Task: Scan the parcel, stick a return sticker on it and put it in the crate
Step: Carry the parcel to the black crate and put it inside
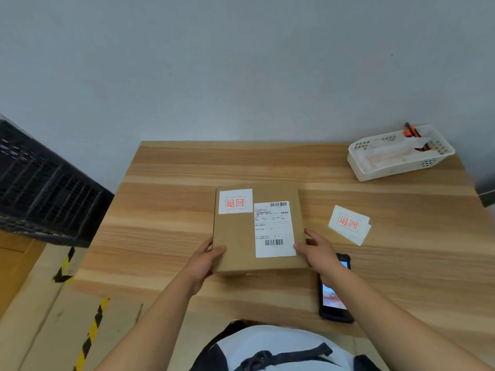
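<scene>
A flat brown cardboard parcel (238, 236) lies on the wooden table (166, 210). A white return sticker with red characters (235, 201) is stuck at its top left corner, and a white shipping label with barcodes (273, 228) covers its right half. My left hand (207, 257) grips the parcel's near left edge. My right hand (316, 250) grips its near right edge, thumb on the label. A black handheld scanner (334, 298) with a lit screen lies on the table under my right forearm. The dark slatted crate (45, 191) stands off the table's left side.
A small stack of loose return stickers (349, 223) lies right of the parcel. A white perforated basket (399, 153) with an orange and black pen sits at the back right corner. Cardboard and yellow-black floor tape show at the lower left. A grey wall stands behind.
</scene>
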The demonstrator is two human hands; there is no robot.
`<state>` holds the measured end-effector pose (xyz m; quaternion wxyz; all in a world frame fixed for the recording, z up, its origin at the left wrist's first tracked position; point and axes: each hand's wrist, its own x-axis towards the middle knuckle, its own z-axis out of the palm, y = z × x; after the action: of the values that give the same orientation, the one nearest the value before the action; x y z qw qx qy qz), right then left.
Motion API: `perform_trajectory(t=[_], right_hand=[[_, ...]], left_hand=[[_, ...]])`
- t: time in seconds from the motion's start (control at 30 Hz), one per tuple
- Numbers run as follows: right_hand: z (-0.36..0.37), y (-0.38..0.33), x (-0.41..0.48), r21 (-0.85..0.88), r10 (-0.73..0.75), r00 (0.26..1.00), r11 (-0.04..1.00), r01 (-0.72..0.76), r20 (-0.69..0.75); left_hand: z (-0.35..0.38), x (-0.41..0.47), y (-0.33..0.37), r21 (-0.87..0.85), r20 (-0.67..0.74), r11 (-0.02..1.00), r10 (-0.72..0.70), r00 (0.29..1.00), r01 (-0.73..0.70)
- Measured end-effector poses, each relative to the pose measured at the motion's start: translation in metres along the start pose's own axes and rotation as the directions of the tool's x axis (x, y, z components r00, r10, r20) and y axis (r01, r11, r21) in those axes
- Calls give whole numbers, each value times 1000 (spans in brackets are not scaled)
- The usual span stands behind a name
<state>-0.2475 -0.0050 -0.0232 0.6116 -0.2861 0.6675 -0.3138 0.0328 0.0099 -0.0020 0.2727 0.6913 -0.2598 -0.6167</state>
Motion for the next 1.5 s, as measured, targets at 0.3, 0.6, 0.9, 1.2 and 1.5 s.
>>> perform_trajectory(t=[0.3,0.6,0.9,1.2,1.5], right_hand=[[-2,-5,-11,14,-93,992,996,92,89],[33,-38,-33,-21,-209,928,974,227,308],[91,-75,-83,39,-239,901,970,242,361],[207,-80,-159,-9,-301,820,937,349,486],[332,-66,-213,-82,-262,733,914,396,628]], left_hand=[[-4,-43,-19,-97,-75,990,93,993,-100],[-50,-100,-39,-212,-201,959,145,969,-188],[-116,-145,-52,-303,-256,908,215,942,-290],[-231,-201,-100,-422,-350,819,249,903,-389],[-323,-251,-164,-466,-474,735,263,840,-493]])
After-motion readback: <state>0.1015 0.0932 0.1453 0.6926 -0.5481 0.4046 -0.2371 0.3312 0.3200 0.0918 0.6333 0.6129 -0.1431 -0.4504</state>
